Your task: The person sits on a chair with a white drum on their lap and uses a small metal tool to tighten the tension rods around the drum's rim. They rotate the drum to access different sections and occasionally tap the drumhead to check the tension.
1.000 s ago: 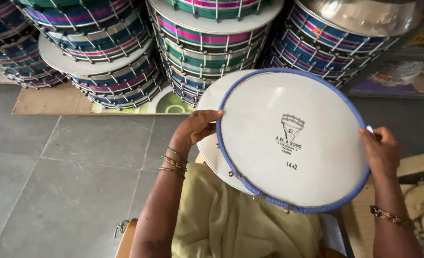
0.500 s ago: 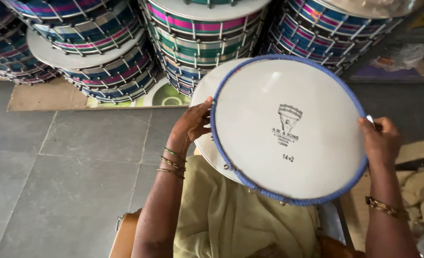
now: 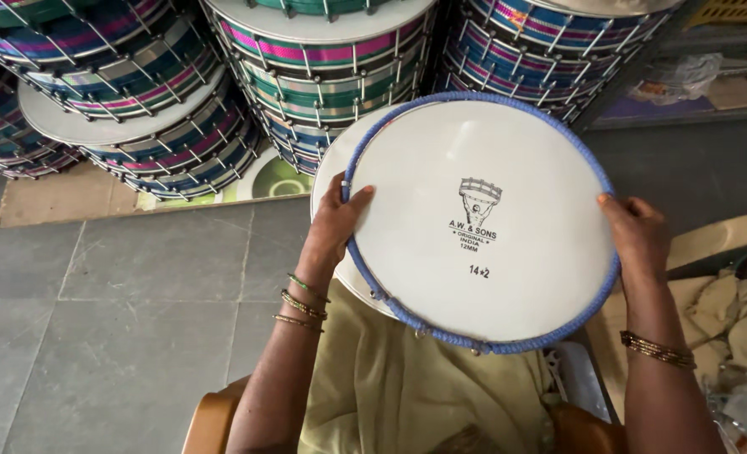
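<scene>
Drum skin (image 3: 483, 219), centre frame, pinched at its blue rim by left hand (image 3: 340, 223) and right hand (image 3: 638, 235); edge-only grasp risked it slipping onto lap

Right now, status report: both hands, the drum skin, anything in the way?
Left hand and right hand grip opposite edges of white drum skin. Second skin behind. Drum stacks close ahead.

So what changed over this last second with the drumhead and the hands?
The white drumhead with the blue rim drifted slightly left and up in view, its printed mark turning nearer upright. The left hand slid its thumb onto the white face. The right hand kept its grip on the opposite edge. The stacked striped drums behind stayed put.
</scene>
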